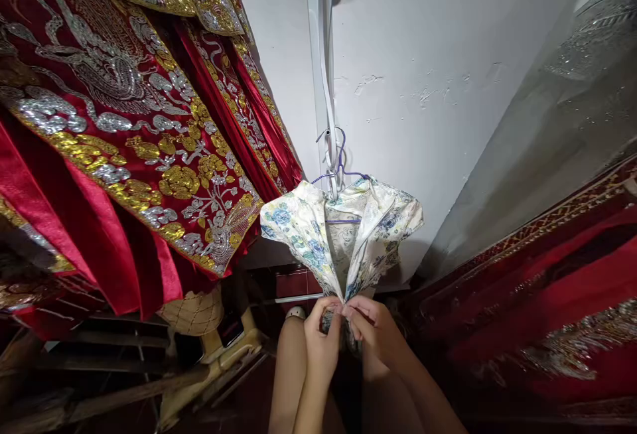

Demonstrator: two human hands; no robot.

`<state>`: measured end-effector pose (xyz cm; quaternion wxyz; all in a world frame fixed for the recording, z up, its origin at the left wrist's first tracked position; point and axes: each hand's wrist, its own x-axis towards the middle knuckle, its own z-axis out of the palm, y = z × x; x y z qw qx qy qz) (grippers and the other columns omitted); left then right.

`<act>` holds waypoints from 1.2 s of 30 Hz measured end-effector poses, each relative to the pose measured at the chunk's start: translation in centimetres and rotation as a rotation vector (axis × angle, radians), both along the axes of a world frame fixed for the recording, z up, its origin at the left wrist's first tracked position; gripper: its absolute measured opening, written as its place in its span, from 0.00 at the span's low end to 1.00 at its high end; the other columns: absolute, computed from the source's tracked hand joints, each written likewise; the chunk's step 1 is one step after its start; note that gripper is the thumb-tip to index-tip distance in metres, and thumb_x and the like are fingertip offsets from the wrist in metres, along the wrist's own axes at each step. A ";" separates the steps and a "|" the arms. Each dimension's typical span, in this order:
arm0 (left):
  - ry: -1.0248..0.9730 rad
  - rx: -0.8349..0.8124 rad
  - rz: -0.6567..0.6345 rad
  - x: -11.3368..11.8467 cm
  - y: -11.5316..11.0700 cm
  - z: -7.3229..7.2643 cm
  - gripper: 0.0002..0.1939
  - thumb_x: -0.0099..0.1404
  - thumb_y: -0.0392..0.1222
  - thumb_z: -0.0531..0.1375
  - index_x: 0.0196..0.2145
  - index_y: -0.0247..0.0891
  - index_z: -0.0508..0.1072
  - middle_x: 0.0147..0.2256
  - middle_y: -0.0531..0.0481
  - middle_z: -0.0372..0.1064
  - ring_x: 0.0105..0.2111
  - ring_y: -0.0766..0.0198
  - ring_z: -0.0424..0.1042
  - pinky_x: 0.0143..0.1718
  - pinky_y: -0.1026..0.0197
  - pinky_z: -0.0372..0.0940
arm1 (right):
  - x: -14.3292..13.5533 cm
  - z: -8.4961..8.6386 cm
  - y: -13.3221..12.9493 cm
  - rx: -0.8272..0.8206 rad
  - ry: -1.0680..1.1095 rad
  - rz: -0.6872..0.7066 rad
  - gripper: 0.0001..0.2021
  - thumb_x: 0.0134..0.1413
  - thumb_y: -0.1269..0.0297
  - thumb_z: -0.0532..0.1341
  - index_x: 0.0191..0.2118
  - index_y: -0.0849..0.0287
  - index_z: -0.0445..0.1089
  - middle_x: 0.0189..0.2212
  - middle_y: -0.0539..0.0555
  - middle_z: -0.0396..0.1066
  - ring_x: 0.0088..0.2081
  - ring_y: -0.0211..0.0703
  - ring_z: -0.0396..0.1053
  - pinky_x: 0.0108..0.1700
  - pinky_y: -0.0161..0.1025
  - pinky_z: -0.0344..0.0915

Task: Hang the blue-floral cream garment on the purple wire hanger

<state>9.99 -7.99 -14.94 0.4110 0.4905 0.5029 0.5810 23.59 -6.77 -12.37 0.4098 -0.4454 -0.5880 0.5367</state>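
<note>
A white short-sleeved shirt with blue floral print hangs on a purple wire hanger in front of me. Its front is open at the top, and the two edges come together lower down. There my left hand pinches one front edge between thumb and fingers. My right hand pinches the other edge right beside it, the fingertips of both hands touching or nearly so. Any button or fastener between the fingertips is too small to make out. The shirt's lower part is hidden behind my hands.
White cables run down the pale wall to the hanger. Red sequined embroidered drapery hangs at left, above a wooden frame. More red fabric lies at right. My bare knees are below the shirt.
</note>
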 end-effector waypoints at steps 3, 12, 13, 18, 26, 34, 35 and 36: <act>0.006 0.029 -0.002 0.6 -0.3 0.3 0.09 0.67 0.46 0.60 0.36 0.38 0.73 0.32 0.49 0.72 0.35 0.59 0.72 0.40 0.61 0.66 | 0.1 -0.4 -0.2 0.008 -0.028 -0.029 0.17 0.63 0.52 0.58 0.27 0.57 0.68 0.17 0.46 0.61 0.22 0.37 0.59 0.28 0.36 0.55; 0.117 0.055 -0.080 1.1 0.0 -0.3 0.10 0.71 0.47 0.56 0.38 0.38 0.71 0.32 0.50 0.69 0.34 0.62 0.68 0.39 0.64 0.63 | 0.2 1.9 0.7 -0.047 -0.026 0.017 0.16 0.59 0.59 0.57 0.21 0.56 0.62 0.15 0.45 0.60 0.20 0.35 0.55 0.27 0.36 0.53; 0.153 0.067 -0.106 1.0 0.1 -0.3 0.10 0.72 0.46 0.55 0.39 0.38 0.70 0.33 0.50 0.68 0.34 0.62 0.68 0.39 0.64 0.62 | 0.5 2.5 1.4 -0.059 -0.016 0.020 0.15 0.58 0.59 0.57 0.22 0.56 0.63 0.14 0.45 0.59 0.19 0.35 0.54 0.26 0.36 0.52; 0.304 0.131 -0.128 1.7 0.5 -0.9 0.09 0.73 0.43 0.52 0.36 0.38 0.67 0.31 0.52 0.63 0.32 0.63 0.64 0.36 0.65 0.59 | 1.6 8.4 6.2 0.005 0.107 -0.122 0.16 0.52 0.55 0.62 0.20 0.58 0.67 0.12 0.44 0.59 0.16 0.32 0.49 0.24 0.36 0.51; 0.281 0.119 -0.137 3.7 1.8 -3.5 0.10 0.72 0.44 0.54 0.35 0.37 0.69 0.30 0.50 0.65 0.31 0.62 0.66 0.36 0.63 0.61 | 1.9 16.3 9.7 0.172 0.256 -0.160 0.12 0.50 0.56 0.65 0.28 0.62 0.74 0.14 0.46 0.63 0.16 0.31 0.49 0.19 0.33 0.45; 0.005 0.402 0.070 0.9 6.2 7.9 0.12 0.71 0.45 0.58 0.49 0.39 0.70 0.37 0.46 0.74 0.36 0.61 0.74 0.42 0.58 0.67 | 1.6 14.1 7.4 0.213 0.106 -0.111 0.07 0.57 0.62 0.58 0.31 0.58 0.70 0.14 0.44 0.62 0.18 0.34 0.53 0.23 0.34 0.49; 0.040 0.466 0.044 0.5 7.0 10.2 0.15 0.72 0.45 0.57 0.53 0.39 0.69 0.36 0.47 0.74 0.34 0.62 0.74 0.42 0.58 0.68 | 1.6 14.3 7.4 0.233 0.095 -0.099 0.07 0.57 0.62 0.58 0.30 0.57 0.70 0.14 0.44 0.61 0.18 0.34 0.53 0.23 0.34 0.49; 0.104 0.510 0.026 0.3 7.8 12.3 0.16 0.72 0.45 0.57 0.56 0.40 0.69 0.37 0.47 0.74 0.35 0.62 0.73 0.41 0.58 0.68 | 1.7 14.6 7.5 0.254 0.090 -0.086 0.07 0.57 0.62 0.58 0.30 0.57 0.70 0.14 0.43 0.59 0.18 0.35 0.52 0.23 0.35 0.48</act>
